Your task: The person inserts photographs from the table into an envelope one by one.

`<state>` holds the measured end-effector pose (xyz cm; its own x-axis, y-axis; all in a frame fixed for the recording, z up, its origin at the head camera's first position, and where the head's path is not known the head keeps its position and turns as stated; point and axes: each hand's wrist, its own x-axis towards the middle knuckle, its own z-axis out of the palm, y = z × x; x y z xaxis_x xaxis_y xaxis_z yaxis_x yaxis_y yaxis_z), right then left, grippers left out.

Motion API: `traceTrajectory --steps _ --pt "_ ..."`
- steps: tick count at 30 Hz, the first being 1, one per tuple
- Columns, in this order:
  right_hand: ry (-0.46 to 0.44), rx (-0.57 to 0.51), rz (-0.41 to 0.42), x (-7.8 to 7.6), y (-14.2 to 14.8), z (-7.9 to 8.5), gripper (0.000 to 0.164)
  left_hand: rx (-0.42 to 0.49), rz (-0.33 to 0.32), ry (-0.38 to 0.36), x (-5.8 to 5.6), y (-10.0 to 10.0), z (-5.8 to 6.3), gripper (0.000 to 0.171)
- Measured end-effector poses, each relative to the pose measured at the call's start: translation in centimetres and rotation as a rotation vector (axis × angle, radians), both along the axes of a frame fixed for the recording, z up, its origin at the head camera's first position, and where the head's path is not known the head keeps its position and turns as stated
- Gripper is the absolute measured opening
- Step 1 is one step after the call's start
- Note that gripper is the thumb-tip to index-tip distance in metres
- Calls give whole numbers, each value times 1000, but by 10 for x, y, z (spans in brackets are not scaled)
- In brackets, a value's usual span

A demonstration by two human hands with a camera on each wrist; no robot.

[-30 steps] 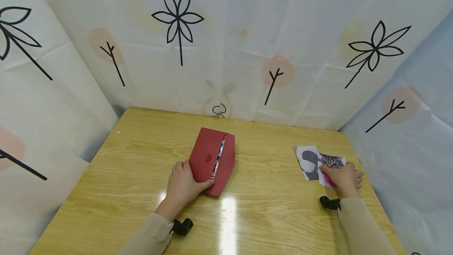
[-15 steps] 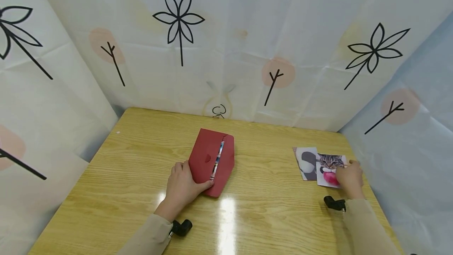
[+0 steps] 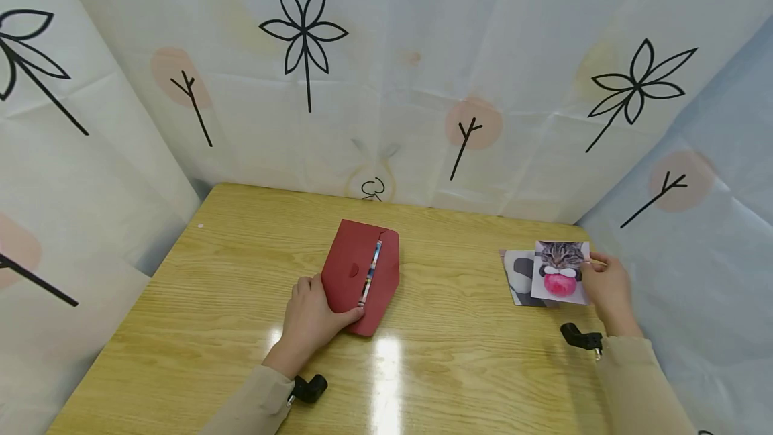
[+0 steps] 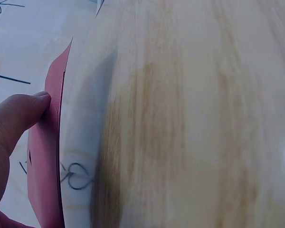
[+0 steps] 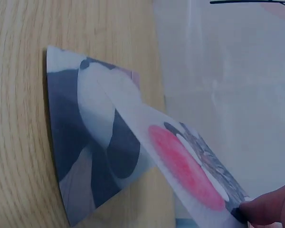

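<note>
My left hand (image 3: 313, 317) grips the near left part of a red paper envelope (image 3: 345, 267), thumb on its front. Colourful printed edges (image 3: 370, 274) show in the envelope's slit, beside the flap. In the left wrist view the thumb (image 4: 23, 111) presses on the envelope (image 4: 50, 142), which is tilted up from the table. At the right, my right hand (image 3: 610, 291) pinches the right edge of a cat photo (image 3: 560, 274) with a pink ball shape on it. That photo is raised and overlaps a grey-and-white photo (image 5: 95, 109) lying on the table.
The wooden table (image 3: 459, 354) has a bright light reflection near its front. A white curtain (image 3: 386, 86) with flower drawings hangs behind and at both sides. A small white speck (image 3: 200, 225) lies near the table's back left.
My right hand has shifted its hold to the cat photo's right edge and lifted it up and left over the grey-and-white photo. The left hand and envelope have stayed in place.
</note>
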<state>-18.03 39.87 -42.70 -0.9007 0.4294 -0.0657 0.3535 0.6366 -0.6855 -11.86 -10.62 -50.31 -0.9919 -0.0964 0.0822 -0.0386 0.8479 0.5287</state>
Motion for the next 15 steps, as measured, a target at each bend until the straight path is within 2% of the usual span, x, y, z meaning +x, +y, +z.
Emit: traceTrajectory --steps 5,8,15 --pt "51 -98 82 -7 -25 0 56 -3 -2 4 2 -1 2 105" --pt "48 -147 131 -11 -41 -2 57 1 2 7 2 -1 3 106" --pt "27 -153 211 -20 -78 -3 56 0 14 7 4 -5 2 107"
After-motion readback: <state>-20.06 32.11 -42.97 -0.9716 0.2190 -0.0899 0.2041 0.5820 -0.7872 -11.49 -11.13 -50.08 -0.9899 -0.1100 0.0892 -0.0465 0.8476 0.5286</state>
